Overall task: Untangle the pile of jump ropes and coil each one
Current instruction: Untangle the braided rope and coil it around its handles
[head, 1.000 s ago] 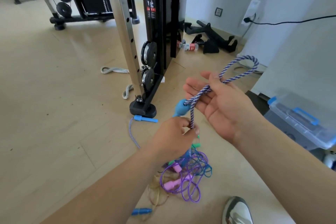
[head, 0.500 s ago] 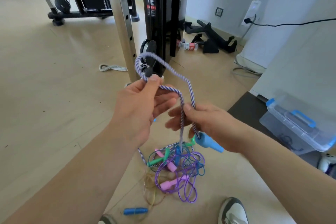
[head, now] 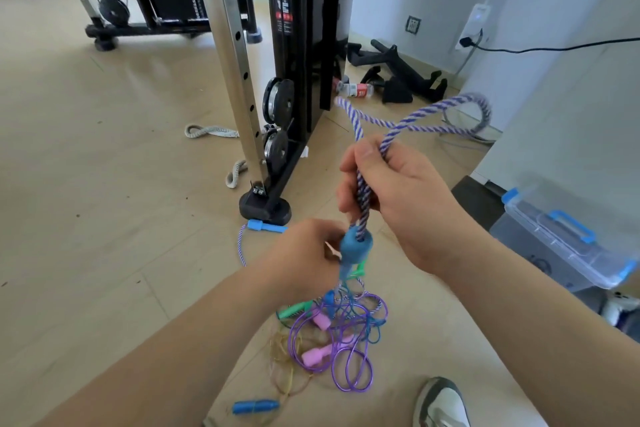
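Head view, looking down at the floor.

Right hand (head: 398, 191): clenched round several strands of the striped rope (head: 415, 121), thumb on top. Above the fist one strand rises to the left and a loop swings out to the right, blurred at its far end. Below the fist the strands run down into a blue handle (head: 355, 248).

Left hand (head: 304, 256): seen from the back, fingers curled, tips against that handle. Cannot tell whether it grips anything.

Pile (head: 339, 333): lies on the floor directly under the hands, near a shoe (head: 441, 404).

Room:
- Left: wide stretch of bare floor (head: 104, 218).
- Ahead: the gym machine's post (head: 239, 80) and its black foot (head: 265, 210), near the hands.
- Right: a clear box (head: 561, 246) with blue clips, set against a dark mat (head: 478, 198) and the white wall. This side is tight.

Counts:
- Blue handles, 3: one at the hands, one at the machine foot (head: 265, 226) with striped cord trailing from it, one alone at the bottom (head: 255, 406).
- Pink handles, 2 (head: 322, 321) (head: 317, 355), both in the pile.
- Green handles, 2: one at the pile's left edge (head: 296, 310), one just behind the held handle (head: 358, 270).
- Thin cords in the pile: purple (head: 349, 371), blue (head: 346, 305), yellowish (head: 287, 367). Loops are too tangled to count.
- Grey rope pieces by the post, 2 (head: 207, 131) (head: 236, 174).
- Bottle, 1 (head: 353, 90), lying beyond the machine.
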### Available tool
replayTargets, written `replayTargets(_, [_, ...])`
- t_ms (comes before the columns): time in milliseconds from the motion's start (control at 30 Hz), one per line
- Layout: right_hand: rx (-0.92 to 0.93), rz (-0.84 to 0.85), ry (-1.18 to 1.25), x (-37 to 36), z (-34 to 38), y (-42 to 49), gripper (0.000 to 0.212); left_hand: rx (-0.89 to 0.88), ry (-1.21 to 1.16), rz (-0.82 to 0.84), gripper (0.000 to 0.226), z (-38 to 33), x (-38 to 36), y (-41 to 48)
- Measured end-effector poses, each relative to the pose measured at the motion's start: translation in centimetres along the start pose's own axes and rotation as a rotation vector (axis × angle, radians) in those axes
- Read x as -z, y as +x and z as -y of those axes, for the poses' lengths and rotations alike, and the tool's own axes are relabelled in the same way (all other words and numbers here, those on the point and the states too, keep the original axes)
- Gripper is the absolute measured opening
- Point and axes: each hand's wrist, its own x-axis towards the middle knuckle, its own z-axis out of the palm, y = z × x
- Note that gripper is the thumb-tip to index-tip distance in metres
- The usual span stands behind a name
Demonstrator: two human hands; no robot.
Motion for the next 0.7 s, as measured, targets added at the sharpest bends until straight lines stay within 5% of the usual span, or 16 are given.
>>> replayTargets(100, [-0.016, -0.044, 0.008, 0.4, 0.2, 0.2, 0.031, -0.02, 0.039, 0.062, 0.016, 0.7, -0.2, 0.2])
replayTargets(200, [-0.12, -0.165, -0.139, 1.7, -1.0, 0.7, 0.03, -0.056, -0.04, -0.136, 0.015, 0.5, 0.6, 0.5])
replayTargets(333, [-0.29, -0.059, -0.361, 2.8, -4.2, 0.8, 0.035, 0.009, -0.753, -0.366, 0.017, -1.8, 2.8, 0.0])
replayTargets(467, [-0.353, 0.224, -0.112, 1.4, -6.0, 0.5, 0.033, -0.024, -1.281, -0.39, 0.015, -3.3, 3.8, -0.3])
replayTargets(533, [-0.351, 0.32, -0.235, 1.0, -6.2, 0.3, 0.027, -0.039, -1.47, -0.391, 0.013, -3.4, 4.5, -0.3])
replayTargets(633, [-0.329, 0.374, -0.579, 0.6, -6.8, -0.2, 0.023, -0.05, -1.476, -0.362, 0.014, -3.1, 5.1, -0.2])
replayTargets(700, [-0.305, 0.294, -0.638, 0.3, -6.5, 0.0, 0.023, 0.065, -1.178, -0.386, 0.016, -1.8, 4.7, 0.2])
